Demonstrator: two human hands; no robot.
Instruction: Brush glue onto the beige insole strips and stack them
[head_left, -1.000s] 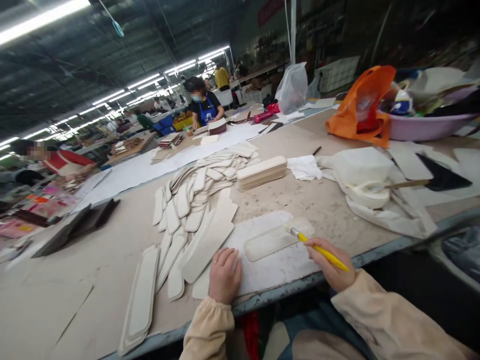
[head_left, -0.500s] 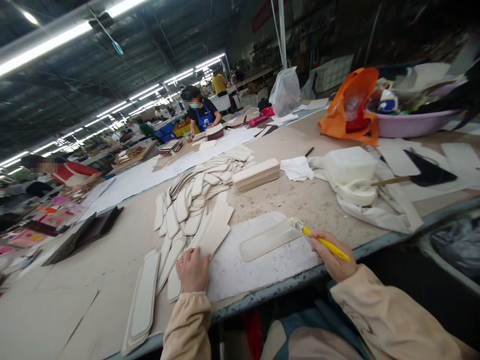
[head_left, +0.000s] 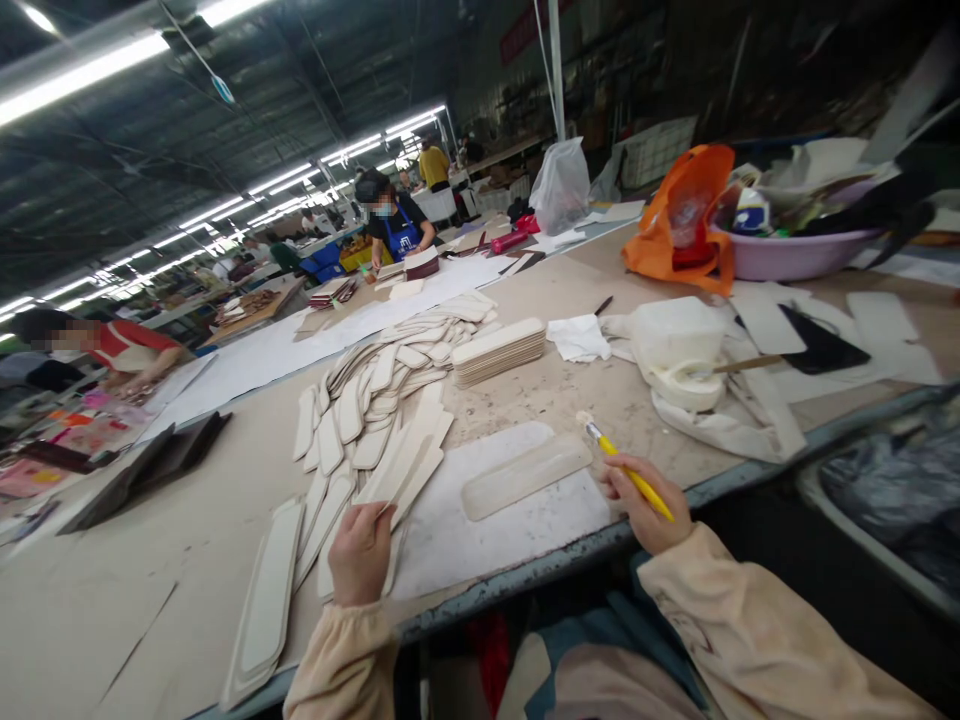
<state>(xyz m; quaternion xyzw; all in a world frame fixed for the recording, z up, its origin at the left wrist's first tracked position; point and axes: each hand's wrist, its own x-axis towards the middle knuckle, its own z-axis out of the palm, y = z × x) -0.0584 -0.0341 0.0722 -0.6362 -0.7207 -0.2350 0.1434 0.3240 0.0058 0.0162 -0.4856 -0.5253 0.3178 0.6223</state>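
Note:
My right hand (head_left: 649,505) is closed round the yellow handle of a paintbrush (head_left: 634,470), its pale bristles pointing away, just right of a long strip. That flat strip (head_left: 525,475), with rounded ends and a wet-looking face, lies on a white paper sheet (head_left: 480,560). At the near end of a fanned bundle, my left hand (head_left: 362,552) pinches the end of a cream strip (head_left: 401,470) between thumb and fingers. A big heap of similar cream strips (head_left: 360,410) spreads beyond it. Left of that hand, a few longer pieces (head_left: 266,590) lie overlapped near the table edge.
A neat stack of strips (head_left: 499,352) stands behind the paper. To the right are a crumpled white cloth (head_left: 579,338), a white plastic container (head_left: 679,335) with a stick in it, an orange bag (head_left: 679,225) and a lilac basin (head_left: 802,255). Co-workers sit farther back.
My left hand has gone from resting on the fanned strips to pinching one end. The brush has come off the strip on the paper and sits beside it.

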